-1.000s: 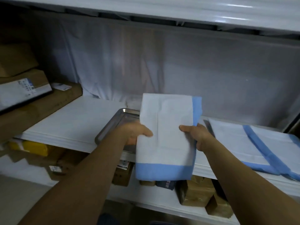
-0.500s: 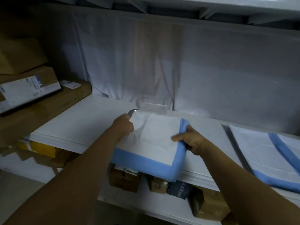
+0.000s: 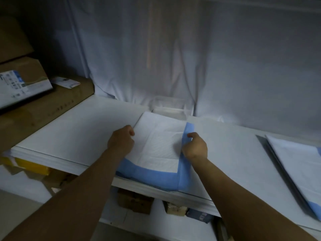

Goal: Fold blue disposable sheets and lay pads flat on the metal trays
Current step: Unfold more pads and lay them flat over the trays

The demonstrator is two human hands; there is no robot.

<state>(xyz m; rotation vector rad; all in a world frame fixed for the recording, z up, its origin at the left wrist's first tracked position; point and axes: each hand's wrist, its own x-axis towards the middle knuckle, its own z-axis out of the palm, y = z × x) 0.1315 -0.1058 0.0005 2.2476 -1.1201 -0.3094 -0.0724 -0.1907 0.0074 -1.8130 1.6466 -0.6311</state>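
The pad [image 3: 161, 141] is held at both side edges and lies flat on the white shelf [image 3: 78, 129], its near blue border overhanging the front lip. The left hand [image 3: 121, 141] is curled round the pad's left edge, knuckles up, with the fingertips hidden beneath. The right hand [image 3: 195, 146] is closed on the blue right border, which is pinched between thumb and fingers and lifted slightly into a ridge. The pad is rectangular, with a soft white quilted centre, creased in the middle, and a smooth blue band along two visible sides. A thin metal rim [image 3: 171, 191] is seen under its near right corner.

Two pads are counted: a second pad [image 3: 295, 162], white with blue at its edge, lies well apart to the right on a dark tray [image 3: 262, 141]. A clear plastic tub [image 3: 168, 108] stands just behind the held pad, against a draped white sheet [image 3: 173, 58]. Cardboard boxes [image 3: 52, 105] are stacked at the left.
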